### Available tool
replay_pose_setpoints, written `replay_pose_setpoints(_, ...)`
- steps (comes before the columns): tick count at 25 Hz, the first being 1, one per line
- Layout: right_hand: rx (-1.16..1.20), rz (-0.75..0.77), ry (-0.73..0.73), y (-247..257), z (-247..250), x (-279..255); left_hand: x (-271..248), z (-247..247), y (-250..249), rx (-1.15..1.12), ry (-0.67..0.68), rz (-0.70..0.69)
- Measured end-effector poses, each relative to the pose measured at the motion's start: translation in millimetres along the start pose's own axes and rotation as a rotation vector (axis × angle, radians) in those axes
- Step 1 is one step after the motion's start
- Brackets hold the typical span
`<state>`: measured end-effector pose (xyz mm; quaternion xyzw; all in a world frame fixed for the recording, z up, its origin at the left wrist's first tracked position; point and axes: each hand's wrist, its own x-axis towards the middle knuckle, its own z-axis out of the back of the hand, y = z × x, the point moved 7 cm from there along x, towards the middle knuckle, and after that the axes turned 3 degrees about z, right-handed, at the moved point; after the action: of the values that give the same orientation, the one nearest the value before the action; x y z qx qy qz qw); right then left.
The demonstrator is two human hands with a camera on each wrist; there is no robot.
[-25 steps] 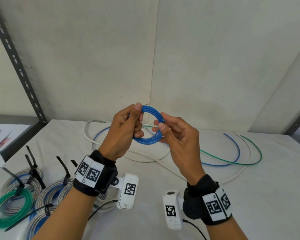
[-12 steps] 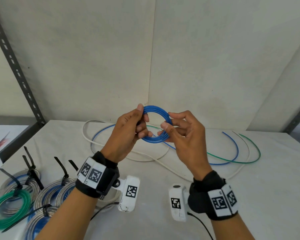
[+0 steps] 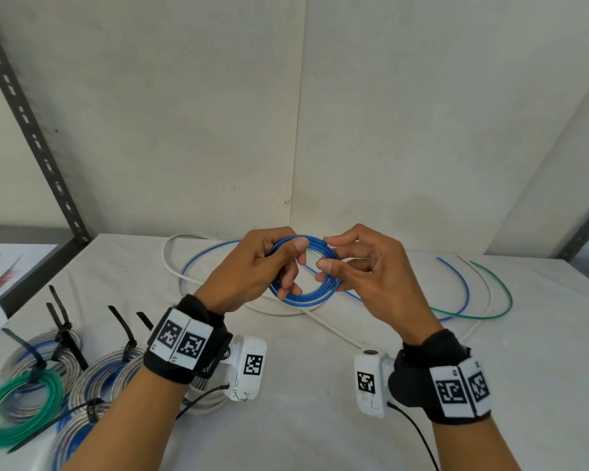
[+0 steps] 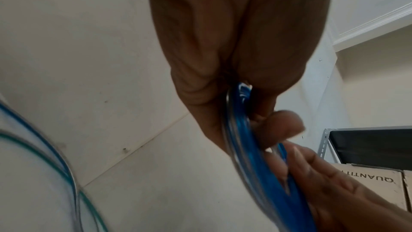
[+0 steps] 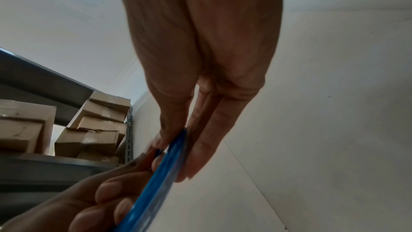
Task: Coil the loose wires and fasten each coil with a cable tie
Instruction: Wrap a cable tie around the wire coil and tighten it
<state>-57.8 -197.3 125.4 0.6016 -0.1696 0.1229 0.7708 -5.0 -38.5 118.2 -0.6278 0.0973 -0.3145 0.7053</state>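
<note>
The green coil (image 3: 17, 406) was cut off at the head view's lower left; the blue coil (image 4: 263, 165) blurred in both wrist views.

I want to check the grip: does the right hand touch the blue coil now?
Touching. In the right wrist view the right hand pinches the blue coil between thumb and fingers, with no gap.

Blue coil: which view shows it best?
Head view. The whole ring of the blue coil shows there, held above the table between the left hand and right hand. Both wrist views catch only a blurred, edge-on stretch of it running between the fingers, so its round shape is lost.
</note>
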Motion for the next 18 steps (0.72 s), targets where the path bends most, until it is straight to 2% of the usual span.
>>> replay_pose_setpoints(4,0.038,0.055,-0.035,5,0,0,0,-4,1,-0.133,-0.002,0.032)
replay_pose_setpoints(8,-0.002,0.076,-0.024,7,4,0,0,-11,8,-0.326,0.077,0.253)
replay_pose_setpoints(12,-0.042,0.025,0.103,9,14,-2,3,-26,11,-0.339,0.232,0.344)
replay_pose_setpoints(18,-0.101,-0.051,0.105,15,61,-20,27,-87,0,-0.226,0.398,0.476)
